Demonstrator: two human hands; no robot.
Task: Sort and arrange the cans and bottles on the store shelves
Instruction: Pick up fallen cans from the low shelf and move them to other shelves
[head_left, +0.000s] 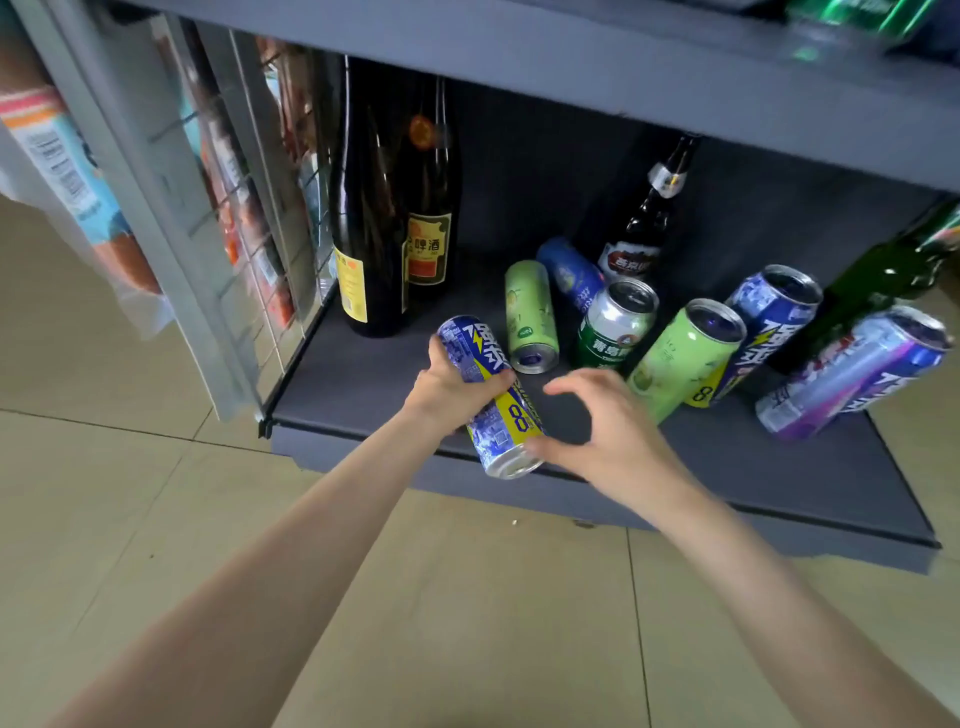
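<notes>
Clearly early days: only two tall bottles (395, 208) stand tidy at the shelf's (363, 374) back left. The left hand (447, 389) grips a blue can (488, 395) at the front edge; the right hand (602, 426), fingers spread, touches its base. Several cans (685, 353) lie tumbled, unsorted.

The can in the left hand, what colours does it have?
Blue and white can with a yellow band, seen in the head view.
</notes>
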